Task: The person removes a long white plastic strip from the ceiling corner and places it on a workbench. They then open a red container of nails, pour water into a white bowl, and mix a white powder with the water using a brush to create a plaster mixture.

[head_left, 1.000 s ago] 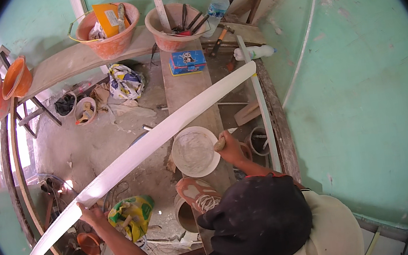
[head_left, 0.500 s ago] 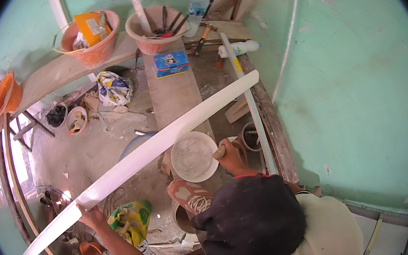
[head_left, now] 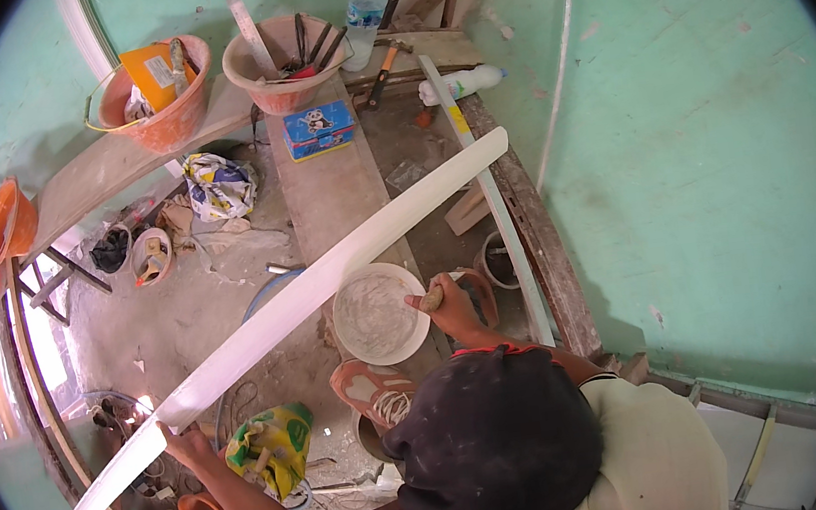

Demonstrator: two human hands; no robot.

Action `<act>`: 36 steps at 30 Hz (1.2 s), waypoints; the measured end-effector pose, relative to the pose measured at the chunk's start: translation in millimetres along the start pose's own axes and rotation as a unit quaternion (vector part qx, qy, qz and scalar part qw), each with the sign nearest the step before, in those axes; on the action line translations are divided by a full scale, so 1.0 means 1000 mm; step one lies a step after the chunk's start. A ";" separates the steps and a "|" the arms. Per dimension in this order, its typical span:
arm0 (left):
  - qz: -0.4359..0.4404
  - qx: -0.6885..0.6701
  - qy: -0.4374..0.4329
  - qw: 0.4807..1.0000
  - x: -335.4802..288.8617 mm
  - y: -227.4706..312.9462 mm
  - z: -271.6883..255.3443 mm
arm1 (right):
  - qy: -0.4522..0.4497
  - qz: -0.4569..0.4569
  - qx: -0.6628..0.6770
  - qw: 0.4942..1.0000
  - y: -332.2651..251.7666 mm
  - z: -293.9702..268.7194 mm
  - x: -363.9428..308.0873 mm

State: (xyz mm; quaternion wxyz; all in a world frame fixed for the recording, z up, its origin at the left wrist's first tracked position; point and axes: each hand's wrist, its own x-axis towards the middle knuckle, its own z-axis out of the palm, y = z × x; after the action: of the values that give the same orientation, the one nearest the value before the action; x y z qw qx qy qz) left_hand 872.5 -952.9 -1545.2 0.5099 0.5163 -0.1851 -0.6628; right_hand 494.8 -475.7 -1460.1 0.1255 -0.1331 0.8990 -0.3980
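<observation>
My left hand (head_left: 184, 444) grips a long white strip (head_left: 329, 272) near its lower left end, fingers wrapped round its edge. The strip slants up to the right across the middle of the view. A round, shallow basin (head_left: 381, 314), pale with whitish residue inside, stands just below the strip on the right. Beside the basin's right rim, my right hand (head_left: 455, 312) is closed round a tool's rounded wooden handle (head_left: 431, 299); the rest of this tool cannot be made out.
A plank (head_left: 326, 194) bears a blue tin box (head_left: 318, 129). Behind stand two orange buckets of tools, a water bottle (head_left: 365, 20) and a hammer (head_left: 381, 75). A long straightedge (head_left: 492, 195) lies on the right. A shoe (head_left: 371, 392) and a dark cap (head_left: 495, 446) show below.
The view has shifted slightly, moving the background buckets leftward. The strip's left end sits a little lower and farther right. Both hands keep their holds.
</observation>
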 end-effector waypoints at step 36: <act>-0.067 -0.037 0.038 0.996 -0.024 0.008 -0.020 | 0.086 0.032 0.047 0.995 -0.012 -0.011 0.022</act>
State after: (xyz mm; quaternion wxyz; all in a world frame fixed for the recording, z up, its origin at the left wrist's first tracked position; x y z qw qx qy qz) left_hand 892.2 -929.5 -1535.0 0.4902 0.5329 -0.1060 -0.6815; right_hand 472.1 -484.0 -1446.8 0.0665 -0.0634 0.8906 -0.4454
